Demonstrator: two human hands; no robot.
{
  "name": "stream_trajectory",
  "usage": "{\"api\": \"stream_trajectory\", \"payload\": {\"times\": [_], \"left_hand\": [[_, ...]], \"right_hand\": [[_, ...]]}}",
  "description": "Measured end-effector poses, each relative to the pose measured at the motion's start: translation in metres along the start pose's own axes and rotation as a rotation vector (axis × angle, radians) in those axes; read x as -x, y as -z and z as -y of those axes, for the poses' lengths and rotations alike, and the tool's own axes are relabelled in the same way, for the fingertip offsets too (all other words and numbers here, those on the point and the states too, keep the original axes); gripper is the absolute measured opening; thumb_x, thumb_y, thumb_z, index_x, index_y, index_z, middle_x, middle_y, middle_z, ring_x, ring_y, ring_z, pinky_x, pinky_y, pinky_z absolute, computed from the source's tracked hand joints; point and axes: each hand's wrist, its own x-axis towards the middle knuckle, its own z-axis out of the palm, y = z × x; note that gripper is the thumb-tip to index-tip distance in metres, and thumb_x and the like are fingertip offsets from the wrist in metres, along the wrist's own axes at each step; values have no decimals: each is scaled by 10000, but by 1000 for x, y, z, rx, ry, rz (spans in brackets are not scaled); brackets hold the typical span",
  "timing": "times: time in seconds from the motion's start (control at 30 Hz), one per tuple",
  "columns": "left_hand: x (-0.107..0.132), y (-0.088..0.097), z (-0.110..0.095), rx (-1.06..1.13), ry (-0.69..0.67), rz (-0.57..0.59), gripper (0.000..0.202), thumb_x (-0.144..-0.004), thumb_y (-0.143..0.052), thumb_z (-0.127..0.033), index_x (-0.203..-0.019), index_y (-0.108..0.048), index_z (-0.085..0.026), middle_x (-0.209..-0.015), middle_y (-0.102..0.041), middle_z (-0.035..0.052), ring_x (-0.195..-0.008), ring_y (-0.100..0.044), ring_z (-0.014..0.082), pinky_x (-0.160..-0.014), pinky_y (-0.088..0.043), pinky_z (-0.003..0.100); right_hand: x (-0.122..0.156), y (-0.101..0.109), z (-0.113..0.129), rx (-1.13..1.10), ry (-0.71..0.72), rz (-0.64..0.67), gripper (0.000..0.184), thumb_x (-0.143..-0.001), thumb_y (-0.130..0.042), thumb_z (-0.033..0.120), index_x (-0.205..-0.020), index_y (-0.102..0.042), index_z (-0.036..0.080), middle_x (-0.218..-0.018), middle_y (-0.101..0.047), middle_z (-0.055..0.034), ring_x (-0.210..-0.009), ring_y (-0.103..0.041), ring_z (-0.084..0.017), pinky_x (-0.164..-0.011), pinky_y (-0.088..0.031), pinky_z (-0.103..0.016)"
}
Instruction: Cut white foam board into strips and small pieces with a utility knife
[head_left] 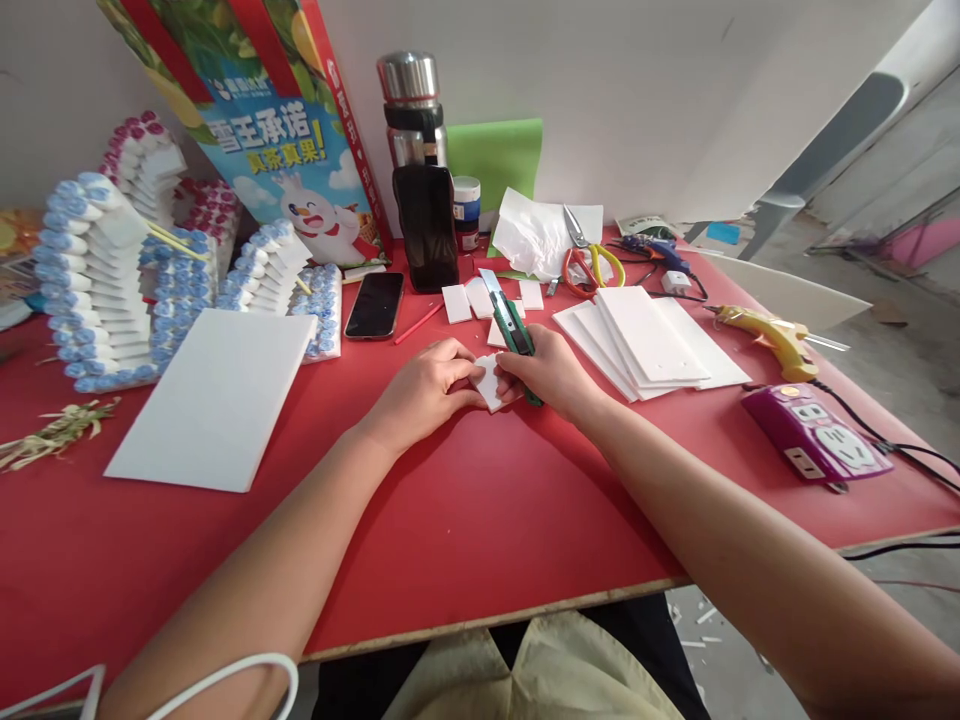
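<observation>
A small white piece of foam board (489,384) is held low over the red table (450,520), pinched between the thumb and fingers of my left hand (426,388). My right hand (551,372) is wrapped around a green utility knife (511,325), whose blade points up and away from me. The fingertips of that same hand also touch the right side of the piece. Just beyond my hands lie several small white squares (456,303), one partly hidden behind the knife. To the right is a stack of larger white boards (651,340).
A white board (214,395) lies at left beside blue-and-white cotton-swab structures (97,280). Behind stand a phone (375,305), a steel bottle (409,80) and a black object (425,225). Scissors (589,255), a yellow glue gun (772,340) and a purple power socket (814,440) are at right.
</observation>
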Motion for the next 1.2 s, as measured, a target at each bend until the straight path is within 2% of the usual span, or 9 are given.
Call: {"api": "stream_trajectory", "payload": {"times": [0.2,0.4,0.47,0.57,0.67,0.87,0.97,1.2], "left_hand": [[0,-2,2,31,4,-22,161,-854,-708,-373,-919,-745,-230,-1048,-639,29,-951,-640,198,-874,-500,328],[1,1,-3,4,40,16,164,-851,-701,-387,-919,-746,-245,-1095,-631,27,-997,-641,210,-904,-502,338],[2,4,-7,-21,47,47,216,-830,-719,-422,-946,-736,-241,-1121,-622,35,-1009,-640,219,-895,-508,345],[2,5,-13,-74,46,78,397,-749,-774,-523,-998,-711,-220,-1138,-608,60,-1020,-628,247,-884,-517,374],[1,0,-17,-128,43,40,464,-721,-782,-573,-978,-695,-198,-1079,-609,77,-1005,-613,266,-871,-519,398],[0,-11,-20,-208,25,-70,310,-762,-777,-464,-870,-670,-194,-958,-601,72,-965,-601,266,-839,-512,392],[1,-13,-19,-211,36,-82,291,-767,-775,-440,-871,-666,-192,-957,-596,73,-956,-594,264,-838,-508,391],[2,-12,-17,-177,37,-72,373,-740,-806,-495,-902,-675,-185,-985,-600,70,-980,-588,264,-859,-502,396]], "right_hand": [[2,-2,4,10,-14,-11,282,-737,-646,90,-843,-428,235,-576,-665,20,-517,-684,-200,-508,-616,-342],[1,-1,4,26,-16,-6,266,-742,-639,101,-839,-429,233,-557,-661,17,-502,-679,-202,-518,-615,-348],[1,-1,2,21,-10,-2,273,-740,-645,113,-845,-425,236,-565,-664,22,-506,-682,-200,-519,-618,-344],[0,-1,-1,24,-2,2,270,-742,-638,116,-847,-421,237,-562,-662,27,-508,-685,-196,-522,-622,-333],[0,0,-1,16,3,-2,260,-746,-616,105,-846,-416,237,-568,-667,19,-517,-688,-199,-514,-623,-335],[1,0,0,26,9,-3,270,-753,-631,117,-840,-410,244,-603,-676,16,-538,-697,-202,-502,-621,-335],[1,0,0,34,13,-3,262,-757,-621,112,-841,-410,243,-604,-676,14,-549,-700,-200,-503,-620,-327],[1,1,3,-20,-3,24,236,-773,-618,102,-842,-432,231,-603,-671,14,-504,-675,-187,-466,-599,-316]]}}
